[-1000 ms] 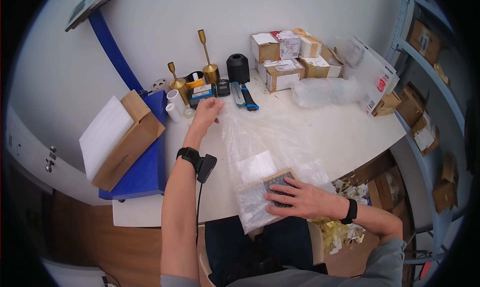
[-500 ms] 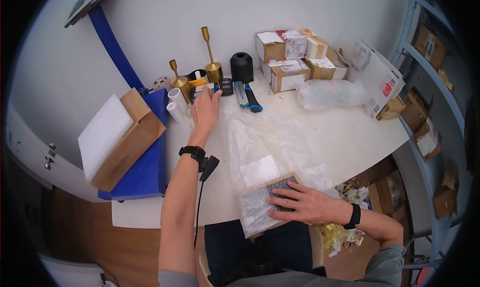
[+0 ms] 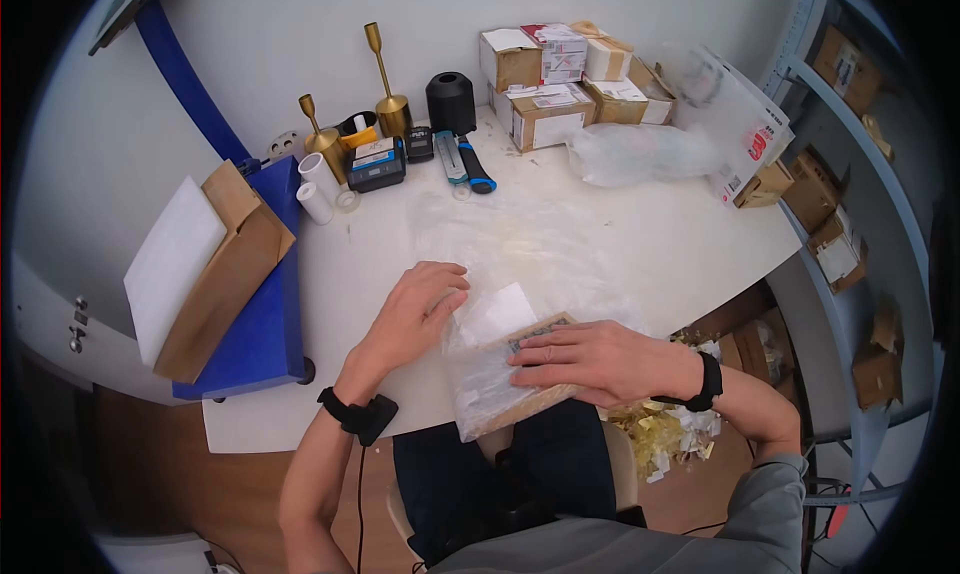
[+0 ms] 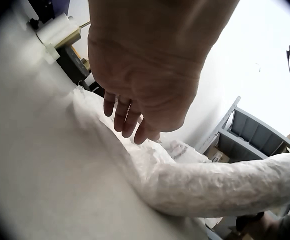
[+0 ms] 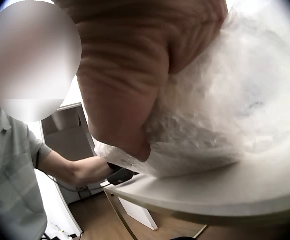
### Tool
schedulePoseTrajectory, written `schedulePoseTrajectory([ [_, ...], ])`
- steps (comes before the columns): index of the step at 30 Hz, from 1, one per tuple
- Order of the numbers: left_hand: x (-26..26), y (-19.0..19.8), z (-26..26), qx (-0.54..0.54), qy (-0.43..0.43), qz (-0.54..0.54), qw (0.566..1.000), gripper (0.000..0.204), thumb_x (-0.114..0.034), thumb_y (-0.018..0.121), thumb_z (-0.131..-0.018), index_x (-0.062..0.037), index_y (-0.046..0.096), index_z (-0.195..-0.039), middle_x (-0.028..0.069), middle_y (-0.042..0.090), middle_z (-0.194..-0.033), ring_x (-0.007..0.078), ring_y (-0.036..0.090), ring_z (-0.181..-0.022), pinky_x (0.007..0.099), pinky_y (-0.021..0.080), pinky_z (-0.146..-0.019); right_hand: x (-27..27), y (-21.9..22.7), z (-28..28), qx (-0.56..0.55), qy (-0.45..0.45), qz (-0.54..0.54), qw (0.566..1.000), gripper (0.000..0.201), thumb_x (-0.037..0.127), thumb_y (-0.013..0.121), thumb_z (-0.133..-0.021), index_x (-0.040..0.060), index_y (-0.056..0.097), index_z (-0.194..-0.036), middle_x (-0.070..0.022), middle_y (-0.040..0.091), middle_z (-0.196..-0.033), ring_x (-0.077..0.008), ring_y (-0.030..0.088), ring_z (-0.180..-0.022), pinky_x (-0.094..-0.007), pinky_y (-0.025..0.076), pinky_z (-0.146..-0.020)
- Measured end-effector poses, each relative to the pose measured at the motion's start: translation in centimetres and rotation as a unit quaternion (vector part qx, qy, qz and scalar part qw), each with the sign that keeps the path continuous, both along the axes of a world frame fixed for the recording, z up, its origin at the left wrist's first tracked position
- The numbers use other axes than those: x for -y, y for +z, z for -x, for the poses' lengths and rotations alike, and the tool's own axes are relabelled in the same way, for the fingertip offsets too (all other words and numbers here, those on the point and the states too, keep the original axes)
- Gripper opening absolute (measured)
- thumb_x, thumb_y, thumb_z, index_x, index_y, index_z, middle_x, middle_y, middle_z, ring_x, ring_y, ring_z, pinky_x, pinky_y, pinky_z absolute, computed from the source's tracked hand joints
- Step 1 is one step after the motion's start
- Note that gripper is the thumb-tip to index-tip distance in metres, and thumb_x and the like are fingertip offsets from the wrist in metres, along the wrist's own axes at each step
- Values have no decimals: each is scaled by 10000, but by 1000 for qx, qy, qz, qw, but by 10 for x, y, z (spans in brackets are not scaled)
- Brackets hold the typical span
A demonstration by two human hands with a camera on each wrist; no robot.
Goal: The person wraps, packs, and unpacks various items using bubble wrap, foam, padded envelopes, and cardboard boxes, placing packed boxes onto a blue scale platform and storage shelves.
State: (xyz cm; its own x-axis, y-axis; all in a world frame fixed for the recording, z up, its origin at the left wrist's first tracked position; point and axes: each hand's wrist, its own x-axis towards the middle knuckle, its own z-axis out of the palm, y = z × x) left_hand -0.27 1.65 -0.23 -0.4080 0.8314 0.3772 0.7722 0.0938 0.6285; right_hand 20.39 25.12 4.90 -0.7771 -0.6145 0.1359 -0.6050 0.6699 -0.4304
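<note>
A flat, tan-edged piece (image 3: 535,406) with a dark gridded top lies in clear plastic wrap (image 3: 480,379) at the table's near edge. My right hand (image 3: 600,359) holds it, fingers stretched across its top and thumb down at its near side. In the right wrist view, that thumb rests against the crinkled wrap (image 5: 195,142). Just left of the piece, my left hand (image 3: 412,309) hovers by the wrap's edge with loosely bent fingers. The left wrist view shows those fingers (image 4: 120,117) hanging over the wrap (image 4: 185,185). A white sheet (image 3: 497,314) lies under the plastic.
Gold candlesticks (image 3: 393,109), a black label printer (image 3: 375,164), a blue-handled cutter (image 3: 475,164) and tape rolls (image 3: 315,202) stand behind. Cartons (image 3: 550,119) and a bubble-wrapped bundle (image 3: 640,154) sit back right. A carton (image 3: 230,269) leans on the blue scale (image 3: 270,344) at left.
My left hand reached to the label printer, then came back toward me beside the wrapped piece. My right hand's thumb has moved to the piece's near side, which now shows.
</note>
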Motion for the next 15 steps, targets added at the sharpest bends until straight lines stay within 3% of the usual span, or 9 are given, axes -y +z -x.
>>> schedulePoseTrajectory([
  [2,15,6,-2,60,21,-38,997,282,-237,616,-1039,26,703,-1095,151,696,-1262,317,652,-1115,427,509,-962,-4,10,12,18,-10,37,999,660,23,693,-782,113,566,-1424,-133,623,-1436,-344,598,-1306,-430,555,-1021],
  [4,37,10,-14,192,-24,-35,980,559,-492,670,-988,-7,676,-1266,163,656,-1374,324,643,-1212,434,490,-1038,-7,17,21,138,-13,60,988,730,20,689,-773,131,541,-1480,-111,600,-1482,-343,597,-1313,-458,549,-1011],
  [5,43,11,-25,193,-28,-33,980,559,-492,670,-988,-7,676,-1266,163,656,-1374,324,643,-1212,434,490,-1038,-7,17,24,102,-8,73,992,660,3,664,-785,89,560,-1432,-163,678,-1334,-383,653,-1181,-468,564,-938],
  [7,50,10,-44,204,-100,18,974,791,-526,803,-855,-25,572,-1422,211,631,-1388,398,620,-1267,428,475,-1081,-8,18,27,104,-9,69,992,657,6,664,-790,88,559,-1434,-168,684,-1319,-386,658,-1166,-472,563,-937],
  [10,56,6,-57,165,-88,46,981,973,-636,832,-780,-43,523,-1487,195,634,-1403,379,587,-1341,438,435,-1137,-8,17,27,108,-10,66,992,659,10,665,-794,89,556,-1440,-178,692,-1293,-393,665,-1142,-480,558,-939],
  [11,53,8,-62,165,-91,42,981,973,-636,832,-780,-43,523,-1487,195,634,-1403,379,587,-1341,438,435,-1137,-9,17,27,107,-10,70,992,664,11,665,-794,91,555,-1444,-184,695,-1282,-397,666,-1133,-485,556,-941],
  [12,48,14,-68,152,-76,53,984,888,-533,860,-793,-41,547,-1462,192,646,-1385,383,607,-1309,431,455,-1118,-8,20,28,106,-14,67,992,664,11,665,-794,91,555,-1444,-184,695,-1282,-397,666,-1133,-485,556,-941],
  [14,44,13,-73,140,-68,68,986,809,-431,889,-805,-39,571,-1438,188,658,-1367,387,627,-1277,425,474,-1099,-8,27,30,168,-34,27,985,671,85,723,-838,121,536,-1482,-158,653,-1386,-396,641,-1200,-476,547,-975],
  [15,42,4,-72,155,-40,76,984,731,-377,877,-834,-25,596,-1410,187,691,-1307,352,655,-1234,418,493,-1067,-10,29,28,166,-37,26,985,671,85,723,-838,121,536,-1482,-158,653,-1386,-396,641,-1200,-476,547,-975],
])
